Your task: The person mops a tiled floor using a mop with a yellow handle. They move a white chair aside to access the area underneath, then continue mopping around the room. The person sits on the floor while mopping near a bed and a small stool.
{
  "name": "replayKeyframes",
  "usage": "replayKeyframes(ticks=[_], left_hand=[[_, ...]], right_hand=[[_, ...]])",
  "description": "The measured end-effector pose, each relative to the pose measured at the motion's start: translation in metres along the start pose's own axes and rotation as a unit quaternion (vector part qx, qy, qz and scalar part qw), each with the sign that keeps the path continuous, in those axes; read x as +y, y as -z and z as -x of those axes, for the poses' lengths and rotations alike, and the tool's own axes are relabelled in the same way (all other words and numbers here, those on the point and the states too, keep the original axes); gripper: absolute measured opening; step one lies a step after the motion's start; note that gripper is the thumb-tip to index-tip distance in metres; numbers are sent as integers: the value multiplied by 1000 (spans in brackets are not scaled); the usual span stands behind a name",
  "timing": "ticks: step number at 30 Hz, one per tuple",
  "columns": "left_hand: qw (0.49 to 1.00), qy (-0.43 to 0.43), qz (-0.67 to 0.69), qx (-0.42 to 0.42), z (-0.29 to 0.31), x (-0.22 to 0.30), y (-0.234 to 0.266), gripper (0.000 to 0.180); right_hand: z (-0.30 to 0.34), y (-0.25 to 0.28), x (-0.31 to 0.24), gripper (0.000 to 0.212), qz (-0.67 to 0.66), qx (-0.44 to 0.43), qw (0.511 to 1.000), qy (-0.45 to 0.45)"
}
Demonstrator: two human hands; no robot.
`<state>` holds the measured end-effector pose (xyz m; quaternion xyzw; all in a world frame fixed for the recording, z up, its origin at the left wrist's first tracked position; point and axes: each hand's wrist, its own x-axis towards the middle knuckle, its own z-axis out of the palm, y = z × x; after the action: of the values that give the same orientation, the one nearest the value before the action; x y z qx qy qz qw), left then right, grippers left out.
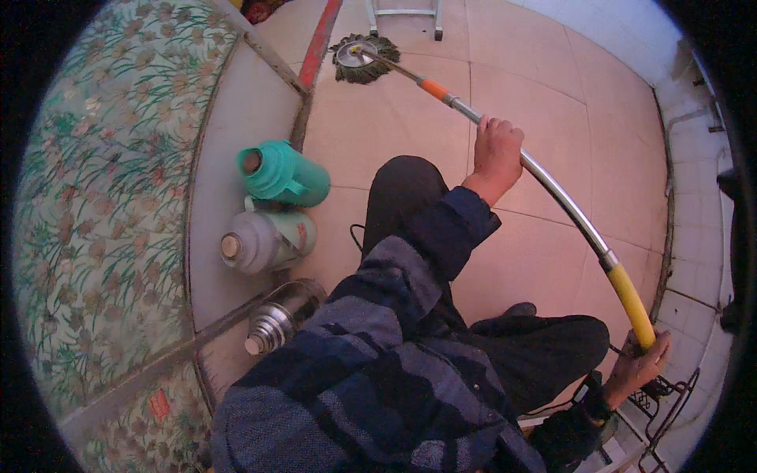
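A mop slants across the view, its handle bent by the lens. The round mop head, a pale disc ringed with dark strands, lies on the floor at the far side. My left hand is closed around the silver shaft, past the orange sleeve on it. At the near right, my right hand grips the yellow end of the handle; some of its fingers are hidden.
Left of my legs stand a teal thermos flask, a grey one and a metal one. A flower-patterned surface fills the left. Metal legs stand beyond the mop head. A black wire rack and white tiled wall are at right.
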<state>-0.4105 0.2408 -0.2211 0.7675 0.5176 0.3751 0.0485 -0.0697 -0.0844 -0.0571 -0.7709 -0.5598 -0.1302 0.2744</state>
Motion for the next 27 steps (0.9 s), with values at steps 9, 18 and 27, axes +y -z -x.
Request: replayKeyframes(ticks=[9,18,27], left_hand=[[974,-41,-80,-206,24,37,9,13],[932,-128,-17,-339,69,103,17,19],[924,-101,65,-364,84,115,31,15]], right_hand=[[31,14,66,37,93,20,994,62],[52,99,152,41,-180,36,947,-265],[44,127,141,40,-167,83,954,-235]])
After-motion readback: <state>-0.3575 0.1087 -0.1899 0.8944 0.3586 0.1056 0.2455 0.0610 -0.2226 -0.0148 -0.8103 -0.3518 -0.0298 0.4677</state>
